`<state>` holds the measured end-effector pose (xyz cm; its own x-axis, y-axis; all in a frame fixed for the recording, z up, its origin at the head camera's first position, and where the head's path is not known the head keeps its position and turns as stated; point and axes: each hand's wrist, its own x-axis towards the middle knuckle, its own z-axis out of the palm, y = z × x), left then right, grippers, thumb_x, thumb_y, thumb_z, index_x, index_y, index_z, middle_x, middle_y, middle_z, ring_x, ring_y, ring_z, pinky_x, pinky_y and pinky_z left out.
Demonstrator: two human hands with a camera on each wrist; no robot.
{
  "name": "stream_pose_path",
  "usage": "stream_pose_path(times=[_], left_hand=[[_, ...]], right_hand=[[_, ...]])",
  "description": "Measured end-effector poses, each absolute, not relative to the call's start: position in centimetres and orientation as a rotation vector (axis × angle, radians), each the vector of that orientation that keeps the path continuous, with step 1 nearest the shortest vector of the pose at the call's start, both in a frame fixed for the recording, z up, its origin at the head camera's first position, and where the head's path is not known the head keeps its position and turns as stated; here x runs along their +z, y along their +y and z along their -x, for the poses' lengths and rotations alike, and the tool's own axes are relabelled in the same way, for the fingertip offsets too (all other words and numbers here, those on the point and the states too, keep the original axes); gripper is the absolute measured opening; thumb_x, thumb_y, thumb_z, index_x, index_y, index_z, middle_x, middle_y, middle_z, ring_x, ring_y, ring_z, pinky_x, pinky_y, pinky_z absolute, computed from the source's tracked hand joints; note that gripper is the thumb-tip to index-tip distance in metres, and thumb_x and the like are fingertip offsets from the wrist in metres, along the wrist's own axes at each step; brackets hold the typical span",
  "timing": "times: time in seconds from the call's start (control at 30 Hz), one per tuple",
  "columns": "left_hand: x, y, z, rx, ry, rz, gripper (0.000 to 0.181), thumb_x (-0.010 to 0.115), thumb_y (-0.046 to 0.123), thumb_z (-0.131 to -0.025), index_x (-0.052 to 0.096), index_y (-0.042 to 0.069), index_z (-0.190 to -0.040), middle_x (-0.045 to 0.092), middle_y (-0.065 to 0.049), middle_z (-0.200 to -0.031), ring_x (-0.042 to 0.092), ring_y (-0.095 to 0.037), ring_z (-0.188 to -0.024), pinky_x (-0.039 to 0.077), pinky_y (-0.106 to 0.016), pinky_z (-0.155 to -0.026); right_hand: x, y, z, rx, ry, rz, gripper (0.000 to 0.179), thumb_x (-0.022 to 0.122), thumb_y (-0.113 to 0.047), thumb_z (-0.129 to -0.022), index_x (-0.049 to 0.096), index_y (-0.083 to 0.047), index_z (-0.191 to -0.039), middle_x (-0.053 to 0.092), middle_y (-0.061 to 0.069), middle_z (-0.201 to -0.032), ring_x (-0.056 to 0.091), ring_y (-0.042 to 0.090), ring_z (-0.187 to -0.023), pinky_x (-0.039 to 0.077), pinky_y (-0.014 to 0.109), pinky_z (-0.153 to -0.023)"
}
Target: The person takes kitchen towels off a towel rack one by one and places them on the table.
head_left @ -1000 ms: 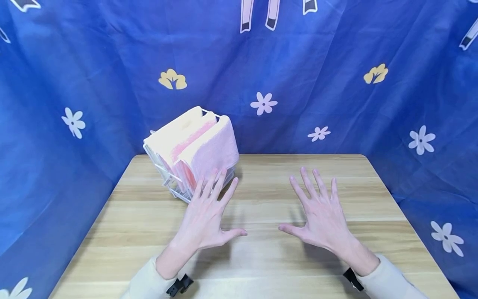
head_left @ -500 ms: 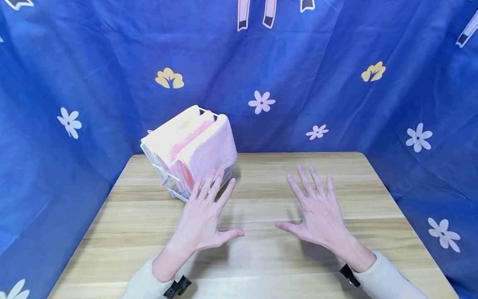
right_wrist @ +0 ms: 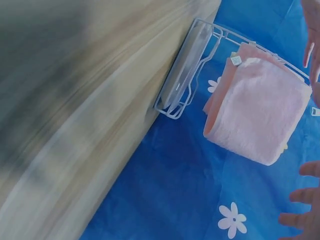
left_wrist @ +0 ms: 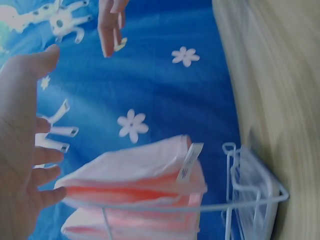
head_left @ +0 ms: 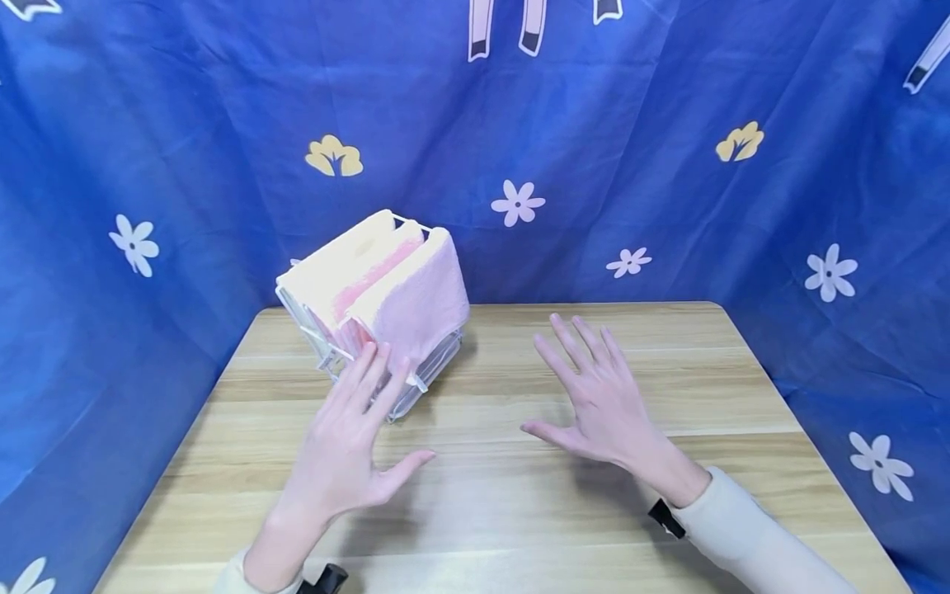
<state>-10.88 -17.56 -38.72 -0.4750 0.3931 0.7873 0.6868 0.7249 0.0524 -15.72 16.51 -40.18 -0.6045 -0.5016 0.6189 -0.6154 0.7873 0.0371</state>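
Folded towels stand side by side in a white wire rack (head_left: 434, 363) at the table's back left. Nearest is a pale pink towel (head_left: 423, 289) with a small white tag, seen in both wrist views; behind it are a deeper pink towel (head_left: 382, 268) and a cream towel (head_left: 337, 260). My left hand (head_left: 334, 458) hovers before the rack, fingers spread, their tips overlapping the front towel's lower corner in the head view. To the right, my right hand (head_left: 604, 412) is held over the table with fingers spread and thumb out, holding nothing.
The rack has a shallow tray (right_wrist: 187, 65) at its base. The wood-grain table (head_left: 505, 511) has rounded back corners. A blue cloth (head_left: 594, 107) printed with flowers surrounds its back and sides. Black straps are at both wrists.
My left hand has moved left and slightly toward me, uncovering more of the rack's base. My right hand has shifted left and a little forward. The towels stay in the rack.
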Motion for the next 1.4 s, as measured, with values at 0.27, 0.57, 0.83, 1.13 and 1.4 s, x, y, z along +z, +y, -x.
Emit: stream_pose_path(times=[0.27,0.57,0.83,1.13,1.4], left_hand=[[-37.5,-20.1,11.6,-0.599,-1.942,0.687,0.091,0.065,0.071,-0.094,0.063,-0.009,-0.138,0.067,-0.029,-0.137,0.057,-0.029,-0.146,0.038,-0.028,-0.129],[-37.6,-21.0,13.2,-0.925,-1.908,0.474,0.062,0.084,0.032,-0.092,0.065,-0.009,-0.134,0.075,-0.028,-0.122,0.063,0.011,-0.123,0.051,-0.007,-0.105],[-37.4,-20.8,14.1,-1.16,-1.951,0.318,0.05,0.082,-0.013,-0.08,0.069,-0.008,-0.128,0.075,-0.03,-0.114,0.07,0.01,-0.104,0.057,-0.006,-0.087],[-37.7,-20.5,14.9,-1.287,-1.876,0.163,0.028,0.079,-0.005,-0.087,0.075,-0.007,-0.115,0.074,0.017,-0.098,0.07,0.009,-0.086,0.057,-0.004,-0.076],[-37.7,-20.2,15.6,-1.299,-1.879,0.105,0.022,0.081,0.001,-0.088,0.077,-0.006,-0.109,0.073,0.02,-0.09,0.067,0.011,-0.077,0.056,-0.003,-0.072]], right_hand=[[-38.9,14.3,18.1,0.306,-2.385,-0.957,0.095,0.047,-0.085,-0.092,0.041,-0.021,-0.162,0.033,0.01,-0.173,0.035,0.038,-0.158,0.031,0.063,-0.13],[-36.9,11.4,21.5,0.335,-2.241,-1.091,0.086,0.066,-0.07,-0.09,0.05,-0.018,-0.156,0.054,0.012,-0.16,0.048,0.035,-0.15,0.042,0.053,-0.126],[-35.0,9.1,23.8,0.364,-2.179,-1.176,0.073,0.075,-0.059,-0.089,0.062,-0.013,-0.145,0.065,0.01,-0.145,0.057,0.032,-0.141,0.05,0.048,-0.119],[-33.1,7.0,25.9,0.365,-2.17,-1.317,0.061,0.07,-0.051,-0.097,0.063,-0.015,-0.145,0.066,0.006,-0.142,0.06,0.025,-0.135,0.052,0.04,-0.114],[-31.5,4.9,27.7,0.36,-2.153,-1.377,0.051,0.066,-0.045,-0.102,0.064,-0.015,-0.143,0.067,0.005,-0.137,0.062,0.022,-0.128,0.053,0.038,-0.108]])
